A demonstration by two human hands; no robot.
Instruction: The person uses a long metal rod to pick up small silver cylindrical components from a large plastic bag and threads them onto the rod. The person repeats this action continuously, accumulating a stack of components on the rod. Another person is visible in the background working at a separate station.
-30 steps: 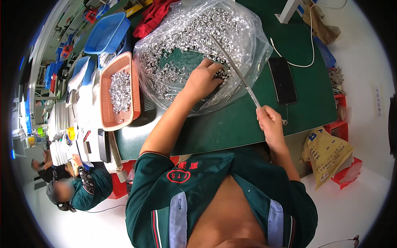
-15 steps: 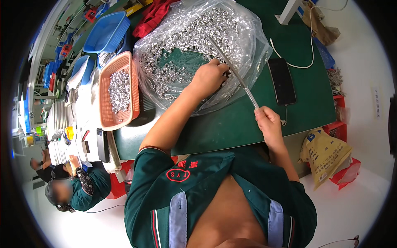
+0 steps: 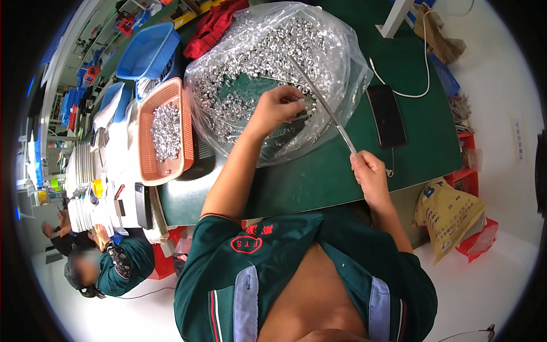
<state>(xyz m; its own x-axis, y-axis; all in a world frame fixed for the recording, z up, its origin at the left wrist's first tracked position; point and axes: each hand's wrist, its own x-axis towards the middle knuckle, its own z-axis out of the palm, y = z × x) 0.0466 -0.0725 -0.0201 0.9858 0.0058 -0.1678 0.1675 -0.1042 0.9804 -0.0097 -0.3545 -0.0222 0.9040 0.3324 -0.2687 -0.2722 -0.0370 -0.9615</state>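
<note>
A large clear plastic bag [image 3: 354, 65] lies spread on the green table, with a great heap of small shiny metal pieces [image 3: 285, 43] in it. My left hand [image 3: 274, 108] is over the near part of the bag, thumb and fingers drawn together. Whatever may be between its fingertips is too small to make out. My right hand [image 3: 370, 174] grips the near end of a slim metal rod [image 3: 330, 113]. The rod slants up and to the left over the bag, its far end above the heap.
An orange basket [image 3: 187, 122] with more metal pieces stands left of the bag, a blue basket [image 3: 142, 62] behind it. On the right are a black phone [image 3: 388, 117] and a white cable [image 3: 428, 62]. A co-worker [image 3: 128, 256] sits at the left. Red cloth [image 3: 213, 28] lies at the back.
My left hand has drawn back a little to the left, away from the pieces beside the rod, and its fingertips now show. My right hand keeps the rod in nearly the same place.
</note>
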